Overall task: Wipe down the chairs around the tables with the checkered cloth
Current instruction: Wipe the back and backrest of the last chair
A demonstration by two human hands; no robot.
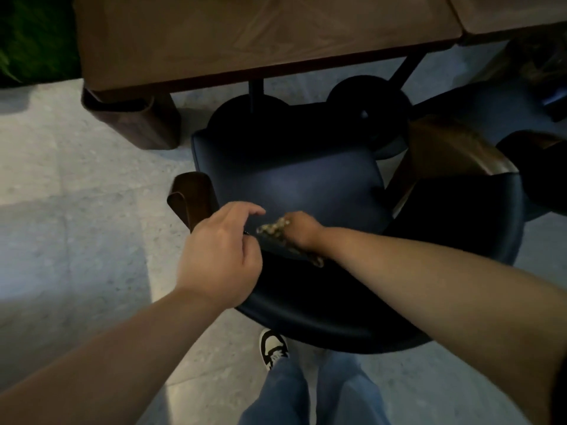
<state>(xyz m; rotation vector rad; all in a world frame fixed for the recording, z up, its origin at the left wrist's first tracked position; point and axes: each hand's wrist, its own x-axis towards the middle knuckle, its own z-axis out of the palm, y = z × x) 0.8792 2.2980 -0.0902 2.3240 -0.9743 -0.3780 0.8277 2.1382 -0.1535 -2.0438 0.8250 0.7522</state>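
- The checkered cloth (288, 237) is bunched into a narrow strip at the back of the chair (294, 185); its long axis runs diagonally, from a pale end toward the seat's middle-left down to a tail hanging over the backrest edge at the lower right.
- The right hand (302, 230) grips the cloth, fingers curled down over it where seat meets backrest (the fingertips themselves are hidden beneath the hand).
- The left hand (219, 256) rests on the top of the curved backrest at its left end; thumb and index finger reach forward loosely bent, the other fingers curled over the rim; whether it truly clamps the rim I cannot tell.
- The dark blue seat points toward the table (260, 38), its front edge tucked just under the tabletop's near edge; a wooden armrest (191, 196) stands at its left.
- Round dark table bases sit close ahead of the seat; a second chair (454, 185) presses in on the right, touching or nearly so.
- Open pale floor (76, 194) lies to the left; the person's jeans and one sneaker (274, 348) stand just behind the backrest.
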